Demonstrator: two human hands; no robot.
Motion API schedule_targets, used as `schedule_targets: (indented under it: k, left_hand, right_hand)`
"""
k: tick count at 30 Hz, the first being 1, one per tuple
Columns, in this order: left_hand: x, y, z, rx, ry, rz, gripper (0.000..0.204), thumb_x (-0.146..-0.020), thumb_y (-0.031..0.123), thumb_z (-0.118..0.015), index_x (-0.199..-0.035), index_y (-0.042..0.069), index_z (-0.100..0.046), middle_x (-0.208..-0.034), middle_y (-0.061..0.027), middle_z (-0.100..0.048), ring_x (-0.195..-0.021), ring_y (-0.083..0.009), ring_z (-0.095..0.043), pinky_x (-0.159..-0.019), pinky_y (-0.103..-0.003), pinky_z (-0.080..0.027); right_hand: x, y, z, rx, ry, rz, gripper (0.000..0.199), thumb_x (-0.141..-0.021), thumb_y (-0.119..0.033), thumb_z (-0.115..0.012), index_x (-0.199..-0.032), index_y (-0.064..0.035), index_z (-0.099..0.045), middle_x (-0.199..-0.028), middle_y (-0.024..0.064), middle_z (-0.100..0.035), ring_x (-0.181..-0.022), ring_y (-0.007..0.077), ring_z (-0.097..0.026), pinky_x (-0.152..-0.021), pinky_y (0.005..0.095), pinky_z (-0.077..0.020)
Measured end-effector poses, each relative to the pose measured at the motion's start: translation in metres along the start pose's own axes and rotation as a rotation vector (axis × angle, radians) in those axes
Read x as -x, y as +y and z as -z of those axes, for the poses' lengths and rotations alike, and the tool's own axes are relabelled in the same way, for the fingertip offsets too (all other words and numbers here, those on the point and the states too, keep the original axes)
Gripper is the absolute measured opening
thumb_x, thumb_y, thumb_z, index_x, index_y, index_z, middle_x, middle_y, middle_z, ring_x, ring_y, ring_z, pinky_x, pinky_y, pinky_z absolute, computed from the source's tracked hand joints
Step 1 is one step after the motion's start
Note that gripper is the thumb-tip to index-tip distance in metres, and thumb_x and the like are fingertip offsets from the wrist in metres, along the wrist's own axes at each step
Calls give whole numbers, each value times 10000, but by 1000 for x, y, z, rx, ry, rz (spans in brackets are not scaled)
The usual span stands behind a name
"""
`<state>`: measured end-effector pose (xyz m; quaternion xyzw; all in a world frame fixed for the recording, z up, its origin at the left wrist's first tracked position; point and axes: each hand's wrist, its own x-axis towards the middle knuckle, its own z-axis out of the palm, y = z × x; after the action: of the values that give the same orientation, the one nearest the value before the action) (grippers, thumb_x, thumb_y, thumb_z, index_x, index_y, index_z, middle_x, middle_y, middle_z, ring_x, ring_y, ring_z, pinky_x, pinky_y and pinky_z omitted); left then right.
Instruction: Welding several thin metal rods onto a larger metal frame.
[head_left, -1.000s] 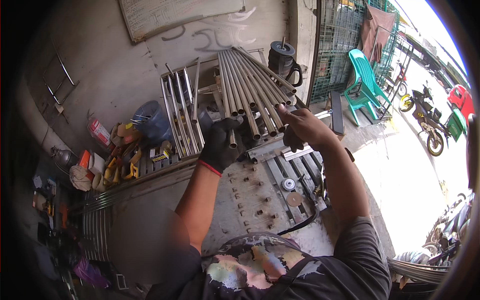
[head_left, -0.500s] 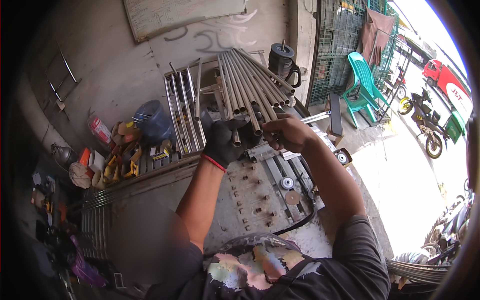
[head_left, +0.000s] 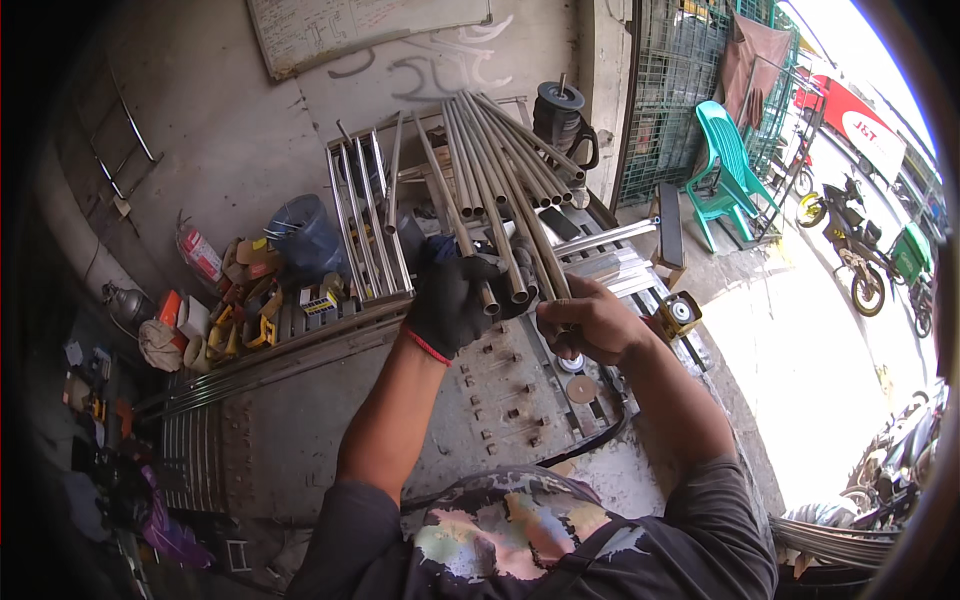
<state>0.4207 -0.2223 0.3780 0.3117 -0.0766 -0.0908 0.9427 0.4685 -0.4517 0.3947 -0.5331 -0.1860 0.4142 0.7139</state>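
Note:
A bundle of several long steel tubes (head_left: 490,170) leans from the metal workbench (head_left: 300,440) up toward the back wall. My left hand (head_left: 452,300), in a black glove with a red cuff, grips the near ends of the tubes from the left. My bare right hand (head_left: 590,322) is closed around the near end of the rightmost tube, just right of the glove. The tube mouths show between the two hands.
A rack of shorter steel rods (head_left: 365,225) stands left of the bundle. Small boxes and cans (head_left: 240,300) crowd the bench's left end. A black reel (head_left: 560,125), a green plastic chair (head_left: 730,170) and parked motorbikes (head_left: 860,250) lie to the right.
Both hands have come down and toward me along the tubes. The right hand, earlier higher on the bundle, now closes on the near end of the rightmost tube.

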Motion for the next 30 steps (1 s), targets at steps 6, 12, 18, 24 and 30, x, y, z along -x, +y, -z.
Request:
schedule_targets:
  k: [6, 12, 18, 24, 30]
  left_hand:
    - [46, -19, -15, -48, 45, -1, 481, -917, 30, -543, -1369, -134, -562, -1244, -202, -704, -1125, -290, -716, -1030, -415, -578]
    - [98, -60, -40, -128, 305, 48, 569, -891, 48, -594, -1432, -118, -533, -1222, -222, -711, -1086, -333, -735, -1002, -448, -589]
    - [139, -117, -37, -189, 415, 119, 386, -861, 44, -606, -1211, -111, -660, -999, -142, -722, -877, -218, -736, -810, -347, -619]
    - [172, -184, -31, -330, 489, 106, 317, -875, 90, -628, -1150, -38, -722, -971, -86, -732, -849, -149, -711, -805, -290, -573]
    - [219, -252, -5, -687, 493, -174, 172, -933, 107, -637, -964, -14, -754, -914, -120, -741, -863, -229, -733, -800, -349, -575]
  right_hand:
    - [26, 33, -6, 69, -90, 24, 246, -1015, -73, -661, -1201, -17, -510, -780, 80, -617, -577, 170, -616, -488, 299, -480]
    - [59, 78, -7, 159, -170, -31, 546, -1047, -101, -644, -1476, -52, -311, -812, 78, -641, -618, 142, -612, -519, 286, -465]
    - [100, 106, -21, 194, -142, -78, 646, -1004, -71, -691, -1520, -53, -303, -914, 64, -649, -683, 136, -635, -570, 294, -517]
    - [140, 165, -17, 359, -135, -105, 695, -964, -45, -711, -1516, -46, -288, -912, 65, -646, -691, 142, -648, -586, 315, -532]
    - [179, 199, -37, 485, -161, 48, 564, -959, -11, -701, -1427, -49, -388, -874, 57, -636, -698, 133, -636, -582, 318, -519]
